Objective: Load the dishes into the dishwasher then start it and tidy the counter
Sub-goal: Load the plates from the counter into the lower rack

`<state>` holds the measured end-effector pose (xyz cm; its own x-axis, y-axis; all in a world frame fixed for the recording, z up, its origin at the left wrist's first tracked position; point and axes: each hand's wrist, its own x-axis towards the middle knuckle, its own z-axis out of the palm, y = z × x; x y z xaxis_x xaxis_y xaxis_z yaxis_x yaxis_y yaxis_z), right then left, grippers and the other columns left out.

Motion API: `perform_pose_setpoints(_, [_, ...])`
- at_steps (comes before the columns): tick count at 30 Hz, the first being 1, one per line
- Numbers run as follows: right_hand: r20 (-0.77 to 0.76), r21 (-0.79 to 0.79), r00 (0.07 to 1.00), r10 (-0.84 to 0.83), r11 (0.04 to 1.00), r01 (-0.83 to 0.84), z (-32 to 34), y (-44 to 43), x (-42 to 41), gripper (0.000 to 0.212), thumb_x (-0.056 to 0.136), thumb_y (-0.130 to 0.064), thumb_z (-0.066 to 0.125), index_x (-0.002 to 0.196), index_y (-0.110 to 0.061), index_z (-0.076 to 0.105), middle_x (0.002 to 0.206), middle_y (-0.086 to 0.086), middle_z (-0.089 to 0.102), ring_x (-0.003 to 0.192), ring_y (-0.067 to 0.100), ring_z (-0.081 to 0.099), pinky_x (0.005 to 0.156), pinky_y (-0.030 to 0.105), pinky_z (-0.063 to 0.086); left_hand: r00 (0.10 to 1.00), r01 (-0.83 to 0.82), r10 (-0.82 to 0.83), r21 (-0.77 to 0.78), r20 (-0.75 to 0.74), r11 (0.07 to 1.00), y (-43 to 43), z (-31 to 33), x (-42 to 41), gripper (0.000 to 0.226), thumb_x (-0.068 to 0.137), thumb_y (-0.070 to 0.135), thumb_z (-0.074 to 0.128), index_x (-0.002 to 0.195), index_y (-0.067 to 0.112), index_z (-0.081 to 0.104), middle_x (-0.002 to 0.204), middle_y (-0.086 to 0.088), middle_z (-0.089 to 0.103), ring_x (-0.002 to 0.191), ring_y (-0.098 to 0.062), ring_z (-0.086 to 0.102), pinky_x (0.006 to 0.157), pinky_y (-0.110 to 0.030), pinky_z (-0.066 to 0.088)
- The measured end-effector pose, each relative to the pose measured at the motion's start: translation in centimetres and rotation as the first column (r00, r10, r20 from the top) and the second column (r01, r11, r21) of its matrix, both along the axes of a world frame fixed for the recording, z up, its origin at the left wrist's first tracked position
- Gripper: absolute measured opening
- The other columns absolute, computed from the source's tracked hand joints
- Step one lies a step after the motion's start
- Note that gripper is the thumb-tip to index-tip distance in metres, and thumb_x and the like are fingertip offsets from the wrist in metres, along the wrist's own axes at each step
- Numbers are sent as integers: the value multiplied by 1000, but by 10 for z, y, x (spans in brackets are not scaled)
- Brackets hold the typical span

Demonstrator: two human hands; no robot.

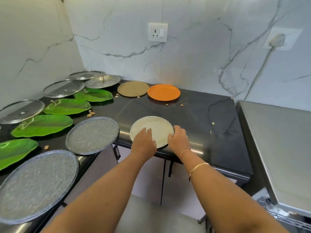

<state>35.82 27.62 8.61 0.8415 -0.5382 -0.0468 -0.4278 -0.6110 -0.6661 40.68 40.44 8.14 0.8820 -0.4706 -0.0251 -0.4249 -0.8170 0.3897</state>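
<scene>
Across the black counter (202, 106), other plates (92, 135) are lying spread to the left and back, and the pale plate (151, 125) is sitting flat right at the front edge. I am judging it thin, stiff and light, probably metal: slick on polished stone, likelier to skate or clatter than break. The left hand (143, 142) is lying flat on its near-left part, fingers straight. The right hand (178, 140) is curling over the right rim, thumb on top. I am favouring opposite rim edges as the hold. Crumbs (91, 113) are lying scattered behind.
</scene>
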Motion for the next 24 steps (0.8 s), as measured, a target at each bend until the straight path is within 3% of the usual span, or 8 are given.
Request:
perform_pose_setpoints(5, [-164,63,972,-167,982,179,-24,-13,57,37,93,-21,46,126,-5,40,129,17,43,117,35,45,96,40,40,999,24,-22,42,-44,999,-23,-13,65,58,97,25,41,148,9,18,156,-12,17,143,-26,18,117,-36,17])
perform_pose_setpoints(9, [-220,12,939,-263,962,272,-39,-16,88,50,87,-33,63,124,-6,43,128,14,45,118,33,46,95,40,43,996,50,-49,17,-72,999,-39,-29,96,58,97,24,41,148,11,20,156,-10,18,143,-24,18,117,-35,18])
perform_pose_setpoints(13, [-264,205,913,-311,907,368,-36,-35,102,46,84,-24,69,120,-4,49,123,14,55,114,33,54,89,38,47,993,82,-81,10,-84,997,-48,-39,102,55,96,21,42,147,12,24,155,-9,22,142,-23,22,115,-34,20])
perform_pose_setpoints(15, [-211,392,911,-355,823,411,-34,-47,97,34,84,-19,69,111,-2,56,111,14,61,106,32,58,83,36,49,991,109,-109,-8,-74,994,-55,-40,98,53,97,21,42,147,12,27,154,-9,24,141,-23,24,114,-34,21])
perform_pose_setpoints(17, [-127,528,901,-414,741,415,-36,-54,83,10,84,-15,66,85,-7,60,93,13,62,92,29,60,76,36,50,987,150,-152,-39,-52,988,-65,-40,89,52,96,21,42,145,11,30,152,-9,28,140,-24,27,114,-35,22])
perform_pose_setpoints(20, [-18,541,876,-482,732,414,-37,-68,42,30,86,-14,58,60,-14,43,76,10,53,76,25,51,68,40,49,974,227,-228,-88,-2,970,-80,-36,63,49,96,20,43,142,10,34,149,-8,33,137,-24,31,114,-36,25])
perform_pose_setpoints(24, [101,476,853,-511,778,410,-29,-87,-42,32,88,-13,51,61,-15,34,67,2,41,68,19,39,62,33,36,947,320,-316,-153,52,935,-101,-31,6,46,94,16,45,139,7,40,145,-10,38,133,-25,35,113,-35,27])
